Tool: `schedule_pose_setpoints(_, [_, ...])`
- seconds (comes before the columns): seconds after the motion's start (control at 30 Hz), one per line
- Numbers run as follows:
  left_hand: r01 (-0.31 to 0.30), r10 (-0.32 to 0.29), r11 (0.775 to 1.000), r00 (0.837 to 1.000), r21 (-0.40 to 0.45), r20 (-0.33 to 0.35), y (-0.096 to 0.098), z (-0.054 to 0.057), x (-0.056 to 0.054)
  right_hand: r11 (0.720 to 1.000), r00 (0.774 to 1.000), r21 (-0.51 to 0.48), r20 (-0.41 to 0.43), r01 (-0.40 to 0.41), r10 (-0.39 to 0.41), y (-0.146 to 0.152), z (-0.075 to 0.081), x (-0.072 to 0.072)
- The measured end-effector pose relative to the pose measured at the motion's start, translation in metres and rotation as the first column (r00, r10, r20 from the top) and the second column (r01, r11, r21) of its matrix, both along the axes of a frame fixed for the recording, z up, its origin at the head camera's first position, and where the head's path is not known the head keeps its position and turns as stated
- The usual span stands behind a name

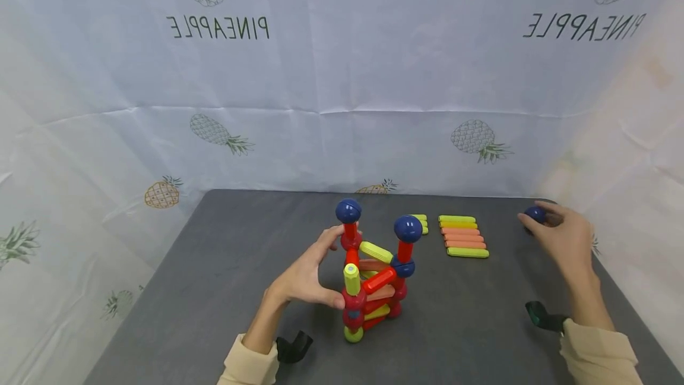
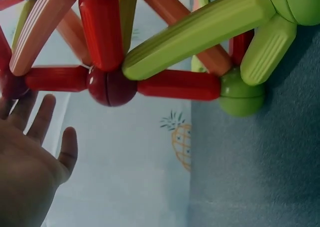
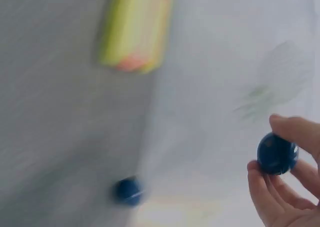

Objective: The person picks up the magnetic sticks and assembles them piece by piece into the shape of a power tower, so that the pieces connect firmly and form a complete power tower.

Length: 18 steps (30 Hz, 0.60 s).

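A tower of magnetic building rods and balls (image 1: pixel 376 281) stands on the table, red, yellow-green, orange and blue. Two dark blue balls top its red upright rods; a yellow-green rod (image 1: pixel 352 278) points up at the front. My left hand (image 1: pixel 310 269) reaches around its left side, thumb at a front red ball and fingers toward the back one. In the left wrist view its fingers (image 2: pixel 42 119) are spread and fairly straight beside the frame. At the far right, my right hand (image 1: pixel 567 236) pinches a dark blue ball (image 3: pixel 277 154) between thumb and fingers, raised above the table.
Another blue ball (image 3: pixel 128 191) lies on the dark table beneath the right hand. A row of yellow-green, yellow and orange rods (image 1: pixel 462 236) lies at the back, with several more yellow-green rods (image 1: pixel 421 223) partly behind the tower. A pineapple-print cloth (image 1: pixel 342 76) hangs around the table.
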<state>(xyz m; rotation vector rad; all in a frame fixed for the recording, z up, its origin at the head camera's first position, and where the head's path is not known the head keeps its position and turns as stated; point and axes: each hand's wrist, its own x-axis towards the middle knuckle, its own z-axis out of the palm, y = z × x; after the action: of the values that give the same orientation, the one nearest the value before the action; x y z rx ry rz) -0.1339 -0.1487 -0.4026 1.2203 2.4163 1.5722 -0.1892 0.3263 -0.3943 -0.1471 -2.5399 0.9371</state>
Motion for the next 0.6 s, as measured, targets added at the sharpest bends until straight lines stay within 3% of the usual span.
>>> schedule_pose_setpoints(0.17, [-0.029, 0.027, 0.998, 0.998, 0.053, 0.049, 0.008, -0.001, 0.007, 0.99, 0.987, -0.114, -0.148, -0.086, 0.069, -0.042, 0.043, 0.016])
schedule_pose_setpoints(0.27, [-0.127, 0.122, 0.99, 0.989, 0.06, 0.079, 0.016, -0.001, 0.016, 0.977, 0.962, -0.148, -0.247, -0.153, 0.113, -0.067, 0.064, 0.027])
schedule_pose_setpoints(0.33, [-0.209, 0.205, 0.976, 0.976, 0.066, 0.071, 0.022, -0.001, 0.021, 0.964, 0.934, -0.151, -0.318, -0.22, 0.163, -0.082, 0.075, 0.035])
schedule_pose_setpoints(0.43, [-0.339, 0.338, 0.938, 0.941, 0.073, 0.035, 0.032, 0.001, 0.027, 0.927, 0.871, -0.128, -0.408, -0.353, 0.275, -0.104, 0.088, 0.046])
schedule_pose_setpoints(0.53, [-0.444, 0.443, 0.893, 0.896, 0.077, 0.031, 0.041, 0.002, 0.031, 0.869, 0.796, -0.105, -0.465, -0.484, 0.388, -0.127, 0.098, 0.059])
schedule_pose_setpoints(0.6, [-0.501, 0.499, 0.862, 0.865, 0.076, 0.048, 0.046, 0.003, 0.034, 0.829, 0.762, -0.102, -0.469, -0.55, 0.447, -0.145, 0.106, 0.069])
